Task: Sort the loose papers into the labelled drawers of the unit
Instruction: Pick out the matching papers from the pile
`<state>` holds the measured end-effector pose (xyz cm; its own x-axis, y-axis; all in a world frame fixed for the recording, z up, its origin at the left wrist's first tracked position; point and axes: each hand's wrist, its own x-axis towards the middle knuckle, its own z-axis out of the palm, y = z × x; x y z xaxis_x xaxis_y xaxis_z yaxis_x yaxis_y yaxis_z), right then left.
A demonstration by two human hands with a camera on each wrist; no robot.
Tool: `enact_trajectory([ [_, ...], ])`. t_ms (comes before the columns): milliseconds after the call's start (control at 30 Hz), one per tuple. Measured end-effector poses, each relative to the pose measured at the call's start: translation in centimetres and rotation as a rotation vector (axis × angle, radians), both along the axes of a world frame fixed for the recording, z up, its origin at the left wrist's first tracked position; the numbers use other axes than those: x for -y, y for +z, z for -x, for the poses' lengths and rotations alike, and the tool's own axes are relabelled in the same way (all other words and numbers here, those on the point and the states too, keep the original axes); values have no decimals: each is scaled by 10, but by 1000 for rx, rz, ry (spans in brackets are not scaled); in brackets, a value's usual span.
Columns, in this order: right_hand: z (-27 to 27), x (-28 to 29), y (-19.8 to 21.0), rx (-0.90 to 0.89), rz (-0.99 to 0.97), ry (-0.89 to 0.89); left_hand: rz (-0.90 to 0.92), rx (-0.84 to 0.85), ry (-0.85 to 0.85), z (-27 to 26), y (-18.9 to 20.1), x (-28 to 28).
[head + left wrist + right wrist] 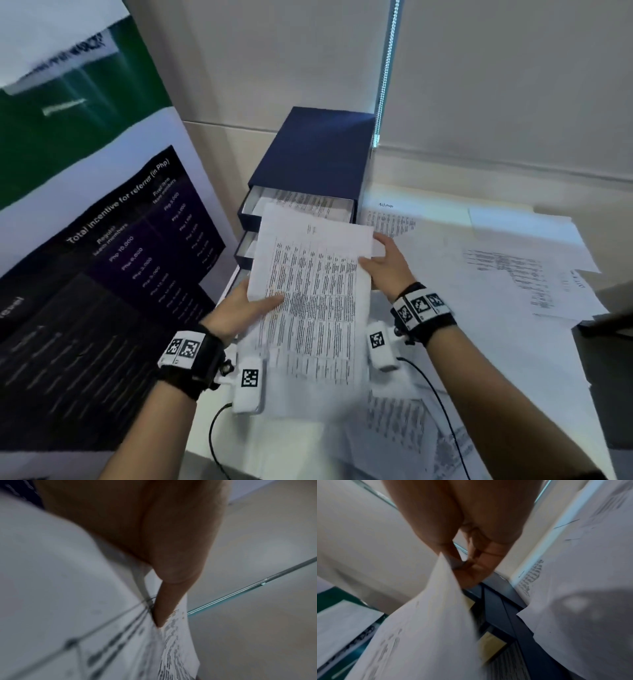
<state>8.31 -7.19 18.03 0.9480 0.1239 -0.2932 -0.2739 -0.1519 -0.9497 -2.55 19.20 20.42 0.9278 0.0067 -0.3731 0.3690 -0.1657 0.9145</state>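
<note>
- Fine print on the held sheet (310,301) is too small and blurred to read from the head camera.
- The sheet hides most of the lower drawers of the blue drawer unit (315,154); their labels cannot be seen.
- Fingers of the left hand (239,308) lie hidden beneath the paper.
- The poster (102,257) is cut off at the frame's left edge.

Drawer unit (313,154): dark navy blue. Held sheet (313,301): white, dense black tabular print. Desk (479,359): white. Poster (85,240): green, white, dark purple panels.

Poster (102,240) — bead chain (387,68).
</note>
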Motion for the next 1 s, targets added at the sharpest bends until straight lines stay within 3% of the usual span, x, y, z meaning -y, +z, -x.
enact_trajectory([
  [133,-6,-28,-21,-96,302,144,106,-56,152,16,-6,-36],
  [333,-17,-51,-24,-28,388,9,147,-105,210,32,3,-62],
  [400,-18,-54,-18,-18,347,-48,123,-36,257,30,3,-64],
  [467,-9,-53,-8,-88,177,-44,68,43,348,22,1,-66],
  [533,10,-46,3,-166,105,98,24,117,411,9,-5,-64],
  [633,43,-34,6,-305,2,463,-31,132,472,-21,-22,-61],
  [700,53,-35,3,-373,-84,534,-92,119,452,-41,-34,-60],
  [767,45,-39,-3,-363,-102,396,-237,165,415,-56,-43,-57],
  [867,13,-41,-10,-324,-116,140,-677,430,347,-62,-39,-43],
  [933,-8,-44,-15,-283,-138,41,-704,594,175,-57,-32,-30],
  [1000,-23,-50,-17,-252,-128,-34,-682,631,-103,-50,-34,-18],
])
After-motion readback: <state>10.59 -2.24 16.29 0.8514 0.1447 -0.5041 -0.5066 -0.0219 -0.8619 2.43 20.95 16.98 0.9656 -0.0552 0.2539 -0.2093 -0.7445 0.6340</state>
